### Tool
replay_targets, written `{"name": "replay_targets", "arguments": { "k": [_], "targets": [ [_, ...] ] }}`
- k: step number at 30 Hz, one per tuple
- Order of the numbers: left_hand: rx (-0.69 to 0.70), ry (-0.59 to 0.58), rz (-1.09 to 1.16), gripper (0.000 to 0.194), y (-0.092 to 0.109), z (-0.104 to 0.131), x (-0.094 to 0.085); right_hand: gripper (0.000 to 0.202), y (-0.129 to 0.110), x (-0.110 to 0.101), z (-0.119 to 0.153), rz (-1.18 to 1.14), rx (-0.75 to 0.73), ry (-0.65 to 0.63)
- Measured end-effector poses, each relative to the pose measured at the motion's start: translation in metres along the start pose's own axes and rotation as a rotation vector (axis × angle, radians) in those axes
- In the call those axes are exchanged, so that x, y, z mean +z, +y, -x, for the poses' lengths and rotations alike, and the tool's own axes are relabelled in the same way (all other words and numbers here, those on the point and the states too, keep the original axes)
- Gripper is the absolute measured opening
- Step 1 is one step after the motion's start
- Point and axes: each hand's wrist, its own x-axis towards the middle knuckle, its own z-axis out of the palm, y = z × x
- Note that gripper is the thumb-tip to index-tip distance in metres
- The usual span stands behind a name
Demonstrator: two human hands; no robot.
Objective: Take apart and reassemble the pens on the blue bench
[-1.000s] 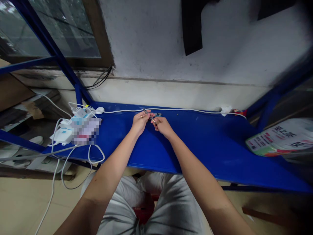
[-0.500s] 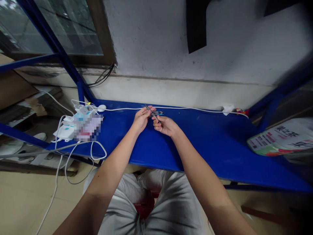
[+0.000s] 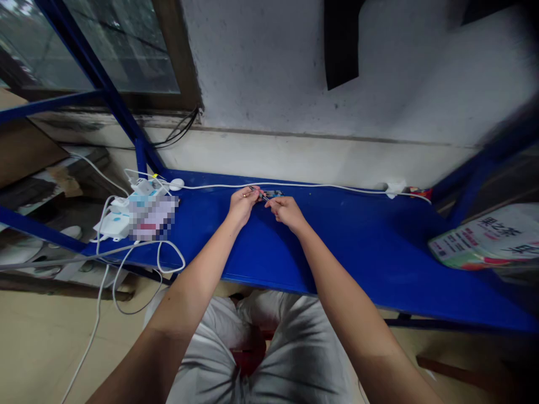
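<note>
The fingers of my left hand (image 3: 241, 205) and right hand (image 3: 288, 213) pinch a slim silvery metal-looking rod (image 3: 265, 197) bridging them. Likely light, stiff, slippery; best held near its ends.

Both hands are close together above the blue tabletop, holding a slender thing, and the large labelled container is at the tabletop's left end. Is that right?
Not quite: the head view shows the large labelled container at the right end of the blue tabletop. The rest is right: left hand and right hand are close together above it, holding a slender thing.
</note>
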Motion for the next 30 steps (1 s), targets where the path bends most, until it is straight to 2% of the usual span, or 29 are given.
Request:
{"name": "replay_targets", "arguments": {
  "k": [6,10,13,18,23,30],
  "targets": [
    [-0.023,0.002,0.015,0.019,0.001,0.001,0.002,0.029,-0.013,-0.017,-0.001,-0.613,0.159,-0.021],
    [-0.079,-0.017,-0.046,0.018,0.002,0.003,0.003,0.032,-0.022,-0.024,0.002,-0.888,0.157,-0.059],
    [-0.065,-0.017,-0.031,0.019,0.002,0.004,0.005,0.035,-0.022,-0.022,0.005,-0.974,0.145,-0.075],
    [-0.079,-0.051,0.04,0.016,0.006,0.005,0.006,0.024,-0.017,-0.02,0.005,-1.045,0.143,-0.035],
    [-0.176,-0.033,0.135,0.052,0.012,0.002,0.003,0.02,-0.016,-0.02,0.005,-1.118,0.145,-0.058],
    [-0.213,-0.053,0.196,0.063,0.012,0.001,-0.003,0.017,-0.017,-0.017,0.007,-1.212,0.163,-0.077]
  ]
}}
